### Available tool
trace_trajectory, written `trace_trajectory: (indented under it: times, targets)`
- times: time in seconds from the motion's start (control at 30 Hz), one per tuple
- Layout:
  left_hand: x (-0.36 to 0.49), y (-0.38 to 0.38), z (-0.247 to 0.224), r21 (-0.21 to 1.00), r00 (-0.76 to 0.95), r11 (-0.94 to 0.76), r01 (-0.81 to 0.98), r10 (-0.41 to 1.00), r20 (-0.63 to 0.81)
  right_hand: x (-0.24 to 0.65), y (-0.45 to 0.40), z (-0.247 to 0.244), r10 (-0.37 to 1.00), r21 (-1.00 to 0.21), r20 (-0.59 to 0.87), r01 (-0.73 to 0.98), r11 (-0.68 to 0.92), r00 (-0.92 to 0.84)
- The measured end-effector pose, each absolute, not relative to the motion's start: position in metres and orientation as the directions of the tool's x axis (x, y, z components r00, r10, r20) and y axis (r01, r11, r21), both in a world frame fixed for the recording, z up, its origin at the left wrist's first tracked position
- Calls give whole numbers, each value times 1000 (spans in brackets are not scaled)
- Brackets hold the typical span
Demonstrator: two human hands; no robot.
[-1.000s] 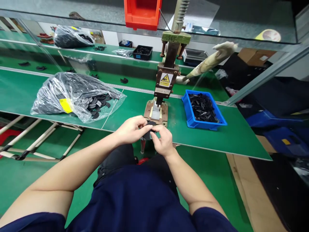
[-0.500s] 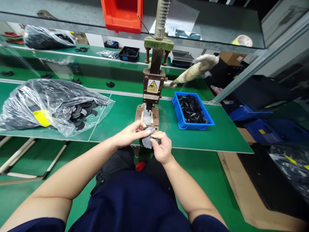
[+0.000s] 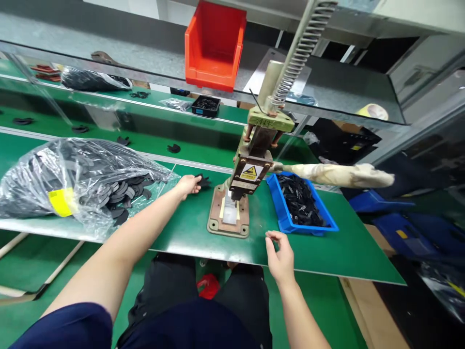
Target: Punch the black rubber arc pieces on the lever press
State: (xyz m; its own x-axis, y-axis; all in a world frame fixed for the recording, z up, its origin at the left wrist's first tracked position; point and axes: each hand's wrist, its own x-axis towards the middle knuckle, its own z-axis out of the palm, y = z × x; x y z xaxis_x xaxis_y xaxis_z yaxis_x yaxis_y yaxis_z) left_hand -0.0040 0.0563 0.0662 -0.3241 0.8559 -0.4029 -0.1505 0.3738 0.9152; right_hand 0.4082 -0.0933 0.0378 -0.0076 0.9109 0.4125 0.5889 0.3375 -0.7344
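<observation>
My left hand (image 3: 189,186) reaches forward over the green table, left of the press, with its fingers closed on a black part (image 3: 203,181). Near the table's front edge, right of the press base, my right hand (image 3: 279,252) is held with fingers curved and apart, nothing between them. The hand press (image 3: 250,172) stands upright between the hands, a pale metal block on its rusty base (image 3: 214,213). A blue tray (image 3: 278,206) of small black pieces lies beyond my right hand. To the left, a clear plastic bag (image 3: 87,169) spills dark curved parts.
The press lever (image 3: 337,174), wrapped in pale material, juts right above the blue tray. A red bin (image 3: 214,77) sits on the grey shelf above, with a tape roll (image 3: 374,111) at its right end. Black parts (image 3: 173,148) lie on the green strip behind the table.
My hands have moved apart: the left forward and left with a black part, the right away to the right. The view has shifted, and the lever now appears lower.
</observation>
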Motion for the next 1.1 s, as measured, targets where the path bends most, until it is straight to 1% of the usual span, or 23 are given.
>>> trace_trajectory:
  times: [0.1,0.2,0.3,0.43,0.5,0.63,0.7,0.77,0.87,0.93,1.1]
  targets:
    - [-16,119,75,937,-335,314,-156,875,-349,413,-98,44,917,-710,399,629,317,-12]
    - [-20,151,65,953,-334,288,-98,892,-304,419,-101,55,915,-671,404,676,305,-11]
    - [-19,151,39,965,-368,264,0,897,-245,438,-89,73,904,-616,426,741,265,31]
    - [-19,132,13,977,-363,171,124,925,-116,478,-37,102,899,-510,423,850,131,115]
    - [-20,125,10,976,-344,137,169,936,-72,494,0,112,926,-436,357,899,48,124]
    - [-21,115,12,967,-296,87,238,955,-13,511,60,113,979,-302,117,945,-128,170]
    - [-21,110,13,965,-279,73,252,960,0,513,74,107,981,-250,8,951,-184,192]
    - [-21,104,12,965,-272,67,252,962,5,511,78,103,976,-204,-65,955,-217,208]
    - [-22,94,11,970,-258,50,237,966,13,504,72,102,965,-142,-122,958,-249,233]
    - [-23,84,11,974,-249,41,225,968,17,499,68,105,963,-115,-149,963,-242,225]
    - [-23,51,7,980,-271,43,193,962,11,491,68,108,969,-113,-187,976,-186,163]
